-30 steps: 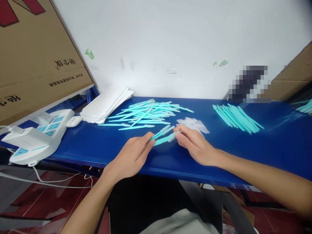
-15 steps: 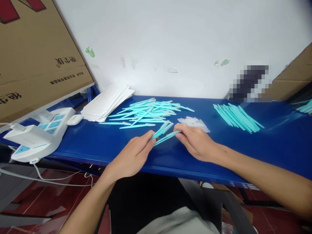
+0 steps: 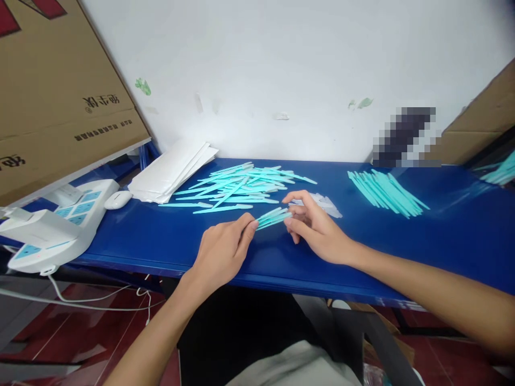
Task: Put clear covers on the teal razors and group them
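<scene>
My left hand (image 3: 225, 249) is closed on the ends of several mint-green eyebrow razors (image 3: 273, 217), which fan out slightly to the right above the blue table. At their far ends is my right hand (image 3: 316, 228), its index finger raised and its fingers apart; the thumb is close to the razor ends, and I cannot tell if it touches them. Just behind the right hand lies a small heap of clear plastic caps (image 3: 328, 205), partly hidden by the fingers. A loose pile of eyebrow razors (image 3: 245, 185) spreads out behind both hands.
To the right is a neater row of razors (image 3: 388, 193). Flat white packets (image 3: 171, 174) lie at the back left, beside a white earbud case (image 3: 118, 200) and a power strip (image 3: 90, 209) with chargers. A large cardboard box (image 3: 68, 80) stands at left; a white wall (image 3: 249, 64) rises behind.
The right hand has gone from pinching the razor ends to spread fingers. The razors in the left hand have come together into one flatter bunch. The view has shifted slightly.
</scene>
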`<state>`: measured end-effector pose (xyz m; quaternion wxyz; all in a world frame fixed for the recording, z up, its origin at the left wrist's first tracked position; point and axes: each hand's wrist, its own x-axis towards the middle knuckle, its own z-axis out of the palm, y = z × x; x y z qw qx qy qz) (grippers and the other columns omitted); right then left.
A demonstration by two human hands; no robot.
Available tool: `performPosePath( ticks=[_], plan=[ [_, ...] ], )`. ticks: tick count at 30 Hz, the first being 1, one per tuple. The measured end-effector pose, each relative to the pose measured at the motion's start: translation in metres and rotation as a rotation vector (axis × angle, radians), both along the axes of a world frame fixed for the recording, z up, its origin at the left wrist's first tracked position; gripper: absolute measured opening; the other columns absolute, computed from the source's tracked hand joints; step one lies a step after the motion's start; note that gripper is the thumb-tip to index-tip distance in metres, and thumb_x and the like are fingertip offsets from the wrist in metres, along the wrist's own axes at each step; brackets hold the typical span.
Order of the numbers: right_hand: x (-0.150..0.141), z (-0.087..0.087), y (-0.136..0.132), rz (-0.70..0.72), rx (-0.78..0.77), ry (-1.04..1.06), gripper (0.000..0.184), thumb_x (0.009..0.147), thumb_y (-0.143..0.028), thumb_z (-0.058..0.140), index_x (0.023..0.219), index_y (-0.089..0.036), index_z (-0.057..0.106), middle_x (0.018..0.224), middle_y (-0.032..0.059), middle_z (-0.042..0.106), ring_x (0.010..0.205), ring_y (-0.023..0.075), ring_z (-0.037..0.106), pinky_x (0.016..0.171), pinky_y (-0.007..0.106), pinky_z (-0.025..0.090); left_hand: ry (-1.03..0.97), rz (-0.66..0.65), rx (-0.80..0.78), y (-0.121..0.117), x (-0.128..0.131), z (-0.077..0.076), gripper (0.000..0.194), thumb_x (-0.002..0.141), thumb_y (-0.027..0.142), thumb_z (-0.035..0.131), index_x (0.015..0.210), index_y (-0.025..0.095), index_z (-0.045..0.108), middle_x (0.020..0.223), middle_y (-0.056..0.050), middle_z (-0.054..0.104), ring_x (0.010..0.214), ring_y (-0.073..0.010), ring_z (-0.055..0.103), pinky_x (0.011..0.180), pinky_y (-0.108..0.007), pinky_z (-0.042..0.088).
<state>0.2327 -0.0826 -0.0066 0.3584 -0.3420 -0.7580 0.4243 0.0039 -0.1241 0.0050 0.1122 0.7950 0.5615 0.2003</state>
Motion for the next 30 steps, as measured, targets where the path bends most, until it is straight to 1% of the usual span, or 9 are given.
performPosePath(
  ticks=[2,5,8,10,14,18,22,25,30],
  plan=[
    [-0.0023,0.001,-0.0013,0.014,-0.066,0.079,0.022,0.1,-0.031,0.051,0.119,-0.026,0.04,0.072,-0.0075,0.049,0.055,0.0107,0.056,0.056,0.025,0.042,0.048,0.007,0.012,-0.0006,0.0005,0.0004,0.035,0.109,0.045,0.025,0.093,0.025,0.048,0.071,0.005,0.058,0.062,-0.0164,0.054,0.06,-0.028,0.026],
    [-0.0035,0.0026,-0.0035,0.011,-0.085,0.122,0.017,0.098,-0.031,0.056,0.109,-0.024,0.044,0.07,-0.0072,0.052,0.054,0.0098,0.056,0.055,0.025,0.042,0.084,-0.008,0.016,-0.0016,0.0011,0.0003,0.035,0.11,0.044,0.023,0.092,0.025,0.047,0.073,0.004,0.059,0.062,-0.0165,0.054,0.059,-0.028,0.025],
    [-0.0023,0.0019,-0.0038,-0.002,-0.082,0.163,0.03,0.087,-0.033,0.072,0.105,-0.023,0.049,0.069,-0.0066,0.054,0.056,0.0104,0.056,0.055,0.025,0.042,0.09,-0.013,0.033,-0.0025,0.0023,-0.0007,0.035,0.11,0.043,0.023,0.092,0.024,0.046,0.074,0.004,0.059,0.06,-0.0163,0.052,0.058,-0.028,0.025],
    [-0.0013,0.0007,-0.0026,0.015,-0.119,0.248,0.033,0.084,-0.037,0.074,0.104,-0.022,0.052,0.07,-0.0057,0.056,0.055,0.0113,0.056,0.054,0.026,0.043,0.088,-0.007,0.053,-0.0029,0.0034,-0.0015,0.035,0.11,0.042,0.023,0.093,0.024,0.047,0.074,0.004,0.059,0.059,-0.0161,0.05,0.057,-0.028,0.024],
    [-0.002,-0.0003,0.0002,0.0,-0.242,0.33,0.024,0.091,-0.039,0.065,0.102,-0.022,0.052,0.071,-0.0028,0.066,0.056,0.0143,0.063,0.059,0.029,0.049,0.076,0.005,0.091,-0.0029,0.004,-0.003,0.034,0.11,0.042,0.024,0.097,0.024,0.05,0.076,0.003,0.06,0.061,-0.0158,0.051,0.058,-0.027,0.025],
    [-0.004,-0.0011,0.0004,-0.011,-0.225,0.32,0.02,0.093,-0.036,0.065,0.096,-0.02,0.054,0.074,0.0005,0.071,0.066,0.0165,0.07,0.068,0.032,0.055,0.05,-0.016,0.069,-0.0019,0.0024,-0.0018,0.033,0.11,0.042,0.025,0.1,0.024,0.052,0.082,0.003,0.062,0.066,-0.0159,0.054,0.06,-0.027,0.028],
    [-0.0041,-0.0031,-0.0022,0.016,-0.186,0.278,0.017,0.095,-0.034,0.064,0.098,-0.021,0.054,0.08,0.0007,0.072,0.07,0.015,0.071,0.07,0.03,0.055,0.046,-0.02,0.019,-0.0023,0.0022,0.0004,0.034,0.109,0.044,0.025,0.101,0.025,0.052,0.082,0.003,0.062,0.069,-0.0162,0.056,0.062,-0.028,0.03],
    [-0.0046,-0.0035,-0.0047,0.06,-0.204,0.259,0.016,0.096,-0.033,0.064,0.098,-0.021,0.054,0.084,0.0008,0.072,0.073,0.0144,0.071,0.072,0.03,0.056,0.028,-0.026,-0.014,-0.0033,0.0034,-0.0006,0.036,0.11,0.043,0.023,0.101,0.025,0.053,0.082,0.004,0.063,0.069,-0.016,0.057,0.063,-0.028,0.03],
    [-0.0065,-0.0026,-0.0045,0.043,-0.252,0.268,0.017,0.097,-0.034,0.062,0.096,-0.022,0.05,0.08,-0.0004,0.072,0.071,0.0147,0.071,0.072,0.03,0.054,0.028,-0.018,0.036,-0.0024,0.0049,-0.0045,0.037,0.11,0.043,0.022,0.099,0.025,0.053,0.079,0.004,0.063,0.065,-0.0158,0.054,0.06,-0.027,0.028]
  ],
)
